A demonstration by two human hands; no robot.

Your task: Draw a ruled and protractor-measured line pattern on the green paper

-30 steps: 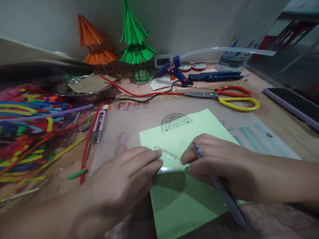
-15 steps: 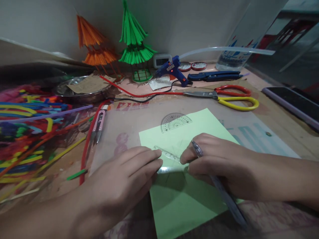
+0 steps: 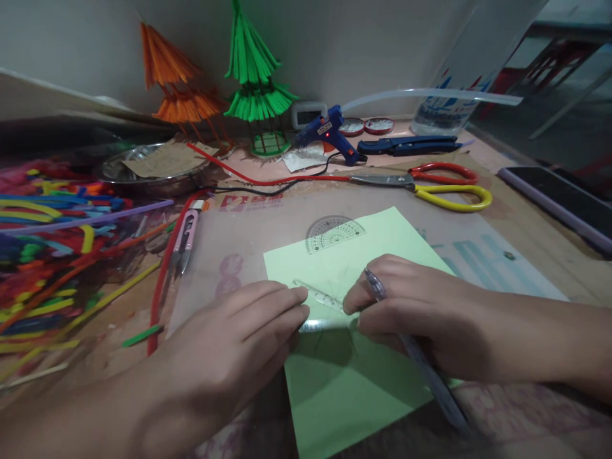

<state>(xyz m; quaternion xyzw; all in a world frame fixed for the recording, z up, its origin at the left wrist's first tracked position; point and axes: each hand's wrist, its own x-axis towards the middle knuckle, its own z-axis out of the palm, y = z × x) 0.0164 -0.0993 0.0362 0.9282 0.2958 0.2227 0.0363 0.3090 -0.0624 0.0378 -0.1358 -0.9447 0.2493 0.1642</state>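
A sheet of light green paper (image 3: 354, 408) lies under both hands, with thin drawn lines crossing on it. On it is a clear plastic ruler (image 3: 322, 298) with printed marks; whether it is straight or a set square, I cannot tell. My left hand (image 3: 239, 338) has its fingers together, gripping the ruler's left side. My right hand (image 3: 415, 312) keeps a pen (image 3: 437, 386) tucked in its grip, tip up and leftward, while thumb and forefinger touch the ruler's right end. A clear protractor (image 3: 335, 233) rests across the paper's far edge.
Beyond the paper are red-and-yellow-handled scissors (image 3: 452, 196), a blue glue gun (image 3: 329, 134) and blue pliers (image 3: 414, 145). Colourful pipe cleaners (image 3: 43, 255) pile up at left, near pink thread snips (image 3: 186, 239). A phone (image 3: 559, 201) lies at right. Green (image 3: 261, 95) and orange (image 3: 179, 83) tiered models stand behind.
The view has shifted very slightly, so everything sits a little further left. Both hands keep the same hold on the ruler and pen.
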